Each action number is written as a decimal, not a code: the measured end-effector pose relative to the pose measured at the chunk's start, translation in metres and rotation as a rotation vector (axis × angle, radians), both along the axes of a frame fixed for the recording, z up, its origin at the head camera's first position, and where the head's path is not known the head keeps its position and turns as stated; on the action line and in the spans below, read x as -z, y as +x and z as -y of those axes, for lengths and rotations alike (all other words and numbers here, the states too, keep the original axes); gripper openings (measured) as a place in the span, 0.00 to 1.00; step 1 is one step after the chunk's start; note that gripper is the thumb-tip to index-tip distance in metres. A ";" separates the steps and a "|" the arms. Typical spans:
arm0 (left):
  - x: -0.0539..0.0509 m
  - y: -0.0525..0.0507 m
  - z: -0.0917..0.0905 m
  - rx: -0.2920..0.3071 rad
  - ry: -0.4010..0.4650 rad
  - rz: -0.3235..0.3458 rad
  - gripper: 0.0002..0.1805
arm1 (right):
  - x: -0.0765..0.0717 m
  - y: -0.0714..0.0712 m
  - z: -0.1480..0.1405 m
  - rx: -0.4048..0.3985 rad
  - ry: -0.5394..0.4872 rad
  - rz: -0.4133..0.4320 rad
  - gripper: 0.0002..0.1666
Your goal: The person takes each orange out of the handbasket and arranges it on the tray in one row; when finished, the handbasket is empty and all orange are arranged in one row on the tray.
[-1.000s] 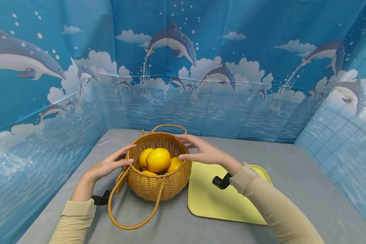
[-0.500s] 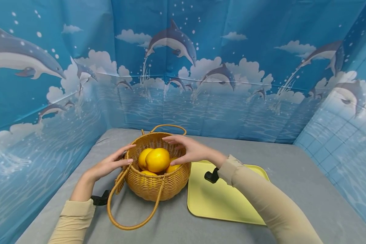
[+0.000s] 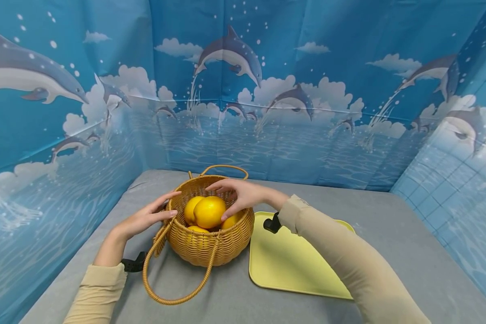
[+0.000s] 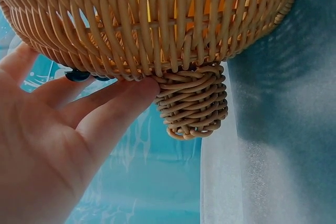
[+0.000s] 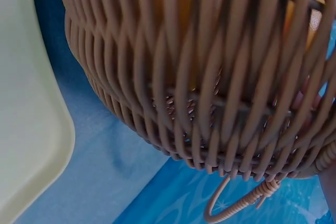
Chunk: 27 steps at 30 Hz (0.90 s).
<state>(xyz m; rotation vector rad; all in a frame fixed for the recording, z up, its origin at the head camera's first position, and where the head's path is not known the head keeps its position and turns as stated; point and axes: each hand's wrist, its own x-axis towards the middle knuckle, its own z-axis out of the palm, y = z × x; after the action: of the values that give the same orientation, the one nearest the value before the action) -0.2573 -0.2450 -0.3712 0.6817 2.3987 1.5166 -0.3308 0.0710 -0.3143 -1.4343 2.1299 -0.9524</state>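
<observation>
A round wicker basket (image 3: pixel 210 247) holds several glossy yellow fruits, lemon-like in look. The most exposed fruit (image 3: pixel 209 212) lies on top near the middle. My left hand (image 3: pixel 147 216) touches the left rim with thumb and fingertips, its fingers fairly straight. In the left wrist view, the left thumb (image 4: pixel 118 114) meets the rim beside a woven lug (image 4: pixel 194 100). Over the basket's right side reaches my right hand (image 3: pixel 243 195), fingers spread and bent a little above the fruits. Its thumb tip is close to the top fruit; I cannot tell whether it touches. The right wrist view shows mostly wicker wall (image 5: pixel 184 77).
A yellow tray (image 3: pixel 295 265) lies right of the basket, partly under my right forearm. One looped handle (image 3: pixel 178 300) hangs toward me, the other handle (image 3: pixel 225 166) stands at the back. Grey cloth (image 3: pixel 405 234) covers the table, with a dolphin-print curtain (image 3: pixel 308 148) around it.
My right hand has moved left from the basket's right rim to over the fruits inside. My left hand, the basket and the tray have stayed in place.
</observation>
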 end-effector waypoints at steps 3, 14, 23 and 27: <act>0.000 0.000 0.000 0.000 -0.004 0.003 0.32 | -0.002 -0.002 0.004 -0.010 0.045 0.020 0.44; 0.000 0.001 -0.001 -0.003 0.001 0.013 0.32 | -0.002 -0.006 0.014 0.013 0.212 -0.043 0.42; 0.000 0.000 -0.001 -0.003 -0.007 0.015 0.32 | -0.002 -0.007 0.018 0.014 0.244 -0.023 0.41; 0.000 0.000 -0.001 -0.004 -0.008 0.015 0.31 | 0.000 -0.009 0.020 0.014 0.243 -0.029 0.40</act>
<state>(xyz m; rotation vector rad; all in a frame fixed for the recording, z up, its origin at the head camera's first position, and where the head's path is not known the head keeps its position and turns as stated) -0.2576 -0.2441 -0.3714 0.6609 2.3955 1.5070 -0.3395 0.0508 -0.3140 -1.3207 2.1921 -0.6539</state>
